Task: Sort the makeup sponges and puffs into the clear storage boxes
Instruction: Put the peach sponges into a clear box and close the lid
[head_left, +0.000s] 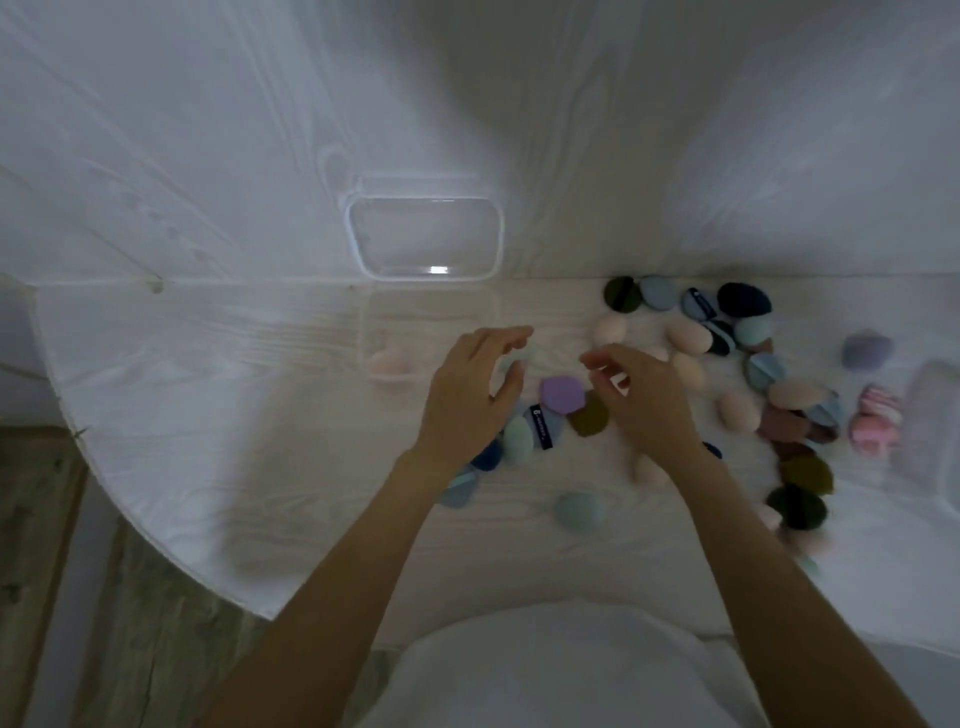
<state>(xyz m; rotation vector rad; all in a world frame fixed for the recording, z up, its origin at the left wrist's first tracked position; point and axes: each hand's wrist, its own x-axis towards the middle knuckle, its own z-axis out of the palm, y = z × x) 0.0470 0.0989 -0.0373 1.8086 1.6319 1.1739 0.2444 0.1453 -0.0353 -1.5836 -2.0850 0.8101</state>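
Observation:
Two clear storage boxes stand at the middle of the white table: the far box (496, 244) looks bare inside, and the near box (366, 332) holds one pale pink sponge (390, 362). My left hand (470, 395) hovers right of the near box with relaxed fingers and holds nothing I can see. My right hand (641, 395) hovers beside it, fingers loosely bent, also holding nothing. Between and under the hands lie a lilac puff (560, 393), an olive puff (589, 415), a mint sponge (518, 438) and blue puffs. A teal sponge (578, 511) lies alone nearer me.
Several more sponges and puffs, beige (688, 336), blue, dark green (622, 294), brown and pink (878, 423), are scattered over the right half of the table. The table's left edge (104, 467) curves down to a wooden floor. White walls stand behind.

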